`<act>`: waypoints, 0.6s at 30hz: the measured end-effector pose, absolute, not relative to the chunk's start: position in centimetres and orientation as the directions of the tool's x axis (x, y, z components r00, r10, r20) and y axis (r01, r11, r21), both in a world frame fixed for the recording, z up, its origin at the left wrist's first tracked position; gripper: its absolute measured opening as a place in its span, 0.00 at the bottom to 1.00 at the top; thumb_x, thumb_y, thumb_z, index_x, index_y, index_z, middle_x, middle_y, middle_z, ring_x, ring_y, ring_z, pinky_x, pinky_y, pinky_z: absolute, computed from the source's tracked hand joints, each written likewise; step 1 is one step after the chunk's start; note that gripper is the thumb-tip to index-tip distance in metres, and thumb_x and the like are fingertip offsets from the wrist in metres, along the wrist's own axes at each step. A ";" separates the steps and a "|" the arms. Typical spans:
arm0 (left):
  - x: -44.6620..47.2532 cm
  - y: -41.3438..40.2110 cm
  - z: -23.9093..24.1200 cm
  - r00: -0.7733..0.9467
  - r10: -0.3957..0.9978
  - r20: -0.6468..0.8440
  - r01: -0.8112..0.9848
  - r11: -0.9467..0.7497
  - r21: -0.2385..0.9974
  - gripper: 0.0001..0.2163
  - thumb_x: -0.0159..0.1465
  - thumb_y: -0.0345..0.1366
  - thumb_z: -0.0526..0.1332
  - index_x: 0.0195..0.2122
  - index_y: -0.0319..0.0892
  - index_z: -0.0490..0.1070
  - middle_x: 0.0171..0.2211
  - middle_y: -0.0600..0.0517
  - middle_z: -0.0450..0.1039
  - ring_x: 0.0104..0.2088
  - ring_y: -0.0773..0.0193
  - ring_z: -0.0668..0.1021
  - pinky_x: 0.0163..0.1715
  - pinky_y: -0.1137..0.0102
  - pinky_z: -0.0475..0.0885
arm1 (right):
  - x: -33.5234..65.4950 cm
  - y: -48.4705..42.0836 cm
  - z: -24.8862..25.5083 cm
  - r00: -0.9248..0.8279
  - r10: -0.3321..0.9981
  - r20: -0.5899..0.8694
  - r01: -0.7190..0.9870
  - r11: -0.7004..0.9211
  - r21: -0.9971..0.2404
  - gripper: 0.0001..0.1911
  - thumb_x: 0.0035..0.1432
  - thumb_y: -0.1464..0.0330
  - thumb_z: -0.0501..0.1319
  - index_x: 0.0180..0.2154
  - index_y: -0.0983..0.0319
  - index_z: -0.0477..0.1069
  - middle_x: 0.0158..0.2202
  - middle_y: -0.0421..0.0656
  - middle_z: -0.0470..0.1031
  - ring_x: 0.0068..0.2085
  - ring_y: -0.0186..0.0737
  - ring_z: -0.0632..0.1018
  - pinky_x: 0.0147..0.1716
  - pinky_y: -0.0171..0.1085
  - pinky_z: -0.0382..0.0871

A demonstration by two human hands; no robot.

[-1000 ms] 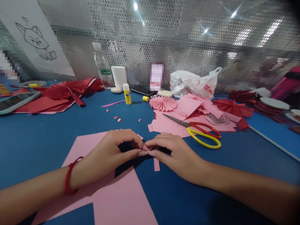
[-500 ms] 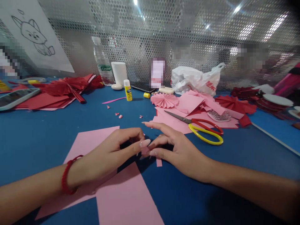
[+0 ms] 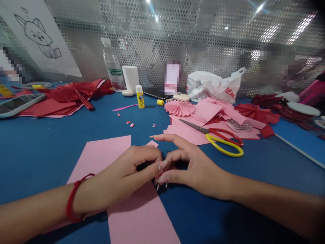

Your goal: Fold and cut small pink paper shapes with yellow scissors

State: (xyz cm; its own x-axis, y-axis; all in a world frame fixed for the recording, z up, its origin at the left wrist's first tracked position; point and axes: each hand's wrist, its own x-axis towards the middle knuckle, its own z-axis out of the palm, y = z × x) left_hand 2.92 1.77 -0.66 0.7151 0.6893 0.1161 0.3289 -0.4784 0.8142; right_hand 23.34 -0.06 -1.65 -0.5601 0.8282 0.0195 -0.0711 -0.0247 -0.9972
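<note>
My left hand (image 3: 127, 178) rests on a pink paper sheet (image 3: 101, 156) on the blue table, fingers curled and pinched together over something small that I cannot make out. My right hand (image 3: 193, 166) meets it fingertip to fingertip; its index finger stretches out to the left while the other fingers curl in against the left fingertips. A second pink strip (image 3: 142, 217) runs toward me under the hands. A red bracelet (image 3: 72, 200) circles my left wrist.
Red and yellow scissors (image 3: 215, 137) lie on a pile of pink paper (image 3: 188, 130) at the right. A pink pleated fan (image 3: 179, 107), glue stick (image 3: 139, 96), water bottle (image 3: 111, 66), white bag (image 3: 213, 86) and red paper (image 3: 63, 98) sit farther back. Small pink scraps (image 3: 130, 124) dot the table.
The small pink strip seen between my fingertips is now hidden under them. My right index finger has lifted and stretched out. Both hands shifted slightly toward me.
</note>
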 end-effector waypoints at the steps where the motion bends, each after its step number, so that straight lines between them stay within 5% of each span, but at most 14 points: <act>1: 2.9 1.7 -0.6 0.715 0.686 0.134 0.315 -0.487 0.814 0.15 0.72 0.36 0.54 0.26 0.41 0.68 0.24 0.57 0.69 0.26 0.70 0.69 0.27 0.77 0.65 | 23.4 0.0 -1.7 -0.564 0.826 0.010 -0.094 -0.053 -0.994 0.38 0.54 0.78 0.71 0.62 0.56 0.62 0.29 0.32 0.78 0.33 0.32 0.81 0.39 0.33 0.76; 5: 2.8 1.9 -0.3 0.612 0.765 0.199 0.299 -0.457 0.838 0.17 0.71 0.37 0.54 0.24 0.42 0.66 0.21 0.59 0.64 0.23 0.70 0.66 0.23 0.77 0.62 | 23.6 0.1 -1.7 -0.571 0.820 0.036 -0.130 -0.047 -0.990 0.37 0.55 0.77 0.72 0.62 0.55 0.64 0.27 0.32 0.78 0.28 0.29 0.79 0.31 0.28 0.74; 10: 2.4 2.4 -0.6 0.463 0.875 0.141 0.299 -0.304 0.905 0.17 0.70 0.41 0.58 0.24 0.42 0.66 0.23 0.57 0.66 0.27 0.67 0.69 0.28 0.75 0.66 | 23.9 -0.2 -2.0 -0.483 0.849 0.215 -0.140 0.168 -0.976 0.26 0.59 0.76 0.69 0.58 0.57 0.68 0.28 0.33 0.76 0.26 0.29 0.76 0.27 0.29 0.75; 18: 2.3 2.4 -0.1 0.686 0.723 -0.085 0.241 -0.115 0.964 0.19 0.67 0.47 0.62 0.23 0.42 0.67 0.23 0.55 0.64 0.26 0.66 0.67 0.27 0.73 0.65 | 24.0 -0.6 -2.1 -0.443 0.637 0.631 0.038 0.716 -0.697 0.07 0.59 0.78 0.69 0.40 0.64 0.78 0.32 0.41 0.79 0.33 0.33 0.78 0.35 0.31 0.74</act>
State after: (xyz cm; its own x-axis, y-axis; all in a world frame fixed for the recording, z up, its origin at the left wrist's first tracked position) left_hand 2.30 2.44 -0.12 0.6857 0.7229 -0.0851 0.2405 -0.1147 0.9638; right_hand 24.00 -0.58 -2.12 -0.4432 0.6370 0.6306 0.0376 0.7161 -0.6970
